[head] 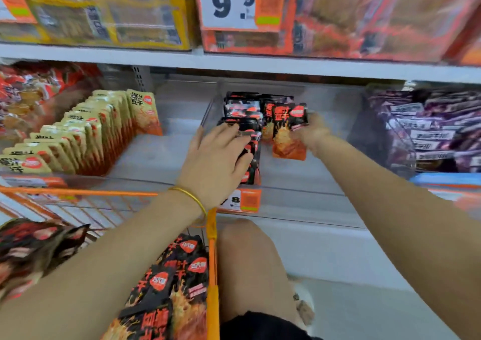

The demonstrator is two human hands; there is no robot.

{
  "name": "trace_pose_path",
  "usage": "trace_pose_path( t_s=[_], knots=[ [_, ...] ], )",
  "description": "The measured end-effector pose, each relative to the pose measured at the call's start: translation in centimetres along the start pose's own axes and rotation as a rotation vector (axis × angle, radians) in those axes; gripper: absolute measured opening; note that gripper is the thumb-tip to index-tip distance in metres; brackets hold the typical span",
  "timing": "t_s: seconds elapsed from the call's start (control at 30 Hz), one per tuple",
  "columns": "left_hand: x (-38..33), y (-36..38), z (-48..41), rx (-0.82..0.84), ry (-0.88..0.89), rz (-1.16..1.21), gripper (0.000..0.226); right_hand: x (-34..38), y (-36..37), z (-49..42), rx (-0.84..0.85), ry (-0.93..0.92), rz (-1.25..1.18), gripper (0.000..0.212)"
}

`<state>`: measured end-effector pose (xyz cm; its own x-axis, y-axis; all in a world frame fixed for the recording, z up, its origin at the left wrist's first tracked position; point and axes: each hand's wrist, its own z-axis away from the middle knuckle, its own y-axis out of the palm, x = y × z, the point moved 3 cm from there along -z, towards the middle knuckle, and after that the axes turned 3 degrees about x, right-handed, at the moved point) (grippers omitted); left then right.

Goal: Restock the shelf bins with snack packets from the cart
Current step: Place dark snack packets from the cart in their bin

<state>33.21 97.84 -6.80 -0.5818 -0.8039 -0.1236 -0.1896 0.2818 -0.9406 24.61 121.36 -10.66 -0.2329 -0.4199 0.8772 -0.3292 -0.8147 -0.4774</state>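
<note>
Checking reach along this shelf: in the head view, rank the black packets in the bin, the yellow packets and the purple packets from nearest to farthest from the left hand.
1. Black packets, centre, touched by the left hand.
2. Yellow packets, row to the left.
3. Purple packets, far right.

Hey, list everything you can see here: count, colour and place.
bin packets: one row, black-orange, middle bin
held packet: at least one, black-orange, over that bin
cart: one, orange, lower left
cart packets: a pile, black-orange, in cart
yellow packets: one long row, far left
purple packets: a heap, far right
price tag: one, white-orange, top centre
bracelet: one, gold, by left hand
knee: one, bare, lower centre
left hand: one, on bin packets
right hand: one, grips held packet
</note>
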Motion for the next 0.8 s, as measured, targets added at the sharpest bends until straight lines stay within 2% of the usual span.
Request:
trace_pose_path(
  t_s=[0.13, 0.23, 0.43, 0.67, 0.8],
  knots=[
    [-0.3, 0.7, 0.2, -0.034, 0.003, -0.058, 0.056, -0.9, 0.9, -0.9, -0.114, 0.027, 0.230, 0.036],
    [-0.3, 0.9, 0.3, -0.042, 0.003, -0.062, 0.055, -1.1, 1.0, -0.9, -0.139, 0.063, 0.321, 0.038],
    [-0.2, 1.1, 0.5, -0.071, 0.010, -0.063, 0.054, 0.2, 2.5, -1.5, -0.152, 0.016, 0.338, 0.039],
    [-0.1, 1.1, 0.6, -0.086, 0.013, -0.055, 0.054, -0.2, 2.5, -1.4, -0.158, 0.134, 0.176, 0.054],
    [-0.1, 0.6, 0.7, -0.100, 0.017, 0.005, 0.054, 0.0, 2.1, -1.0, -0.146, 0.174, 0.170, 0.060]
  ],
)
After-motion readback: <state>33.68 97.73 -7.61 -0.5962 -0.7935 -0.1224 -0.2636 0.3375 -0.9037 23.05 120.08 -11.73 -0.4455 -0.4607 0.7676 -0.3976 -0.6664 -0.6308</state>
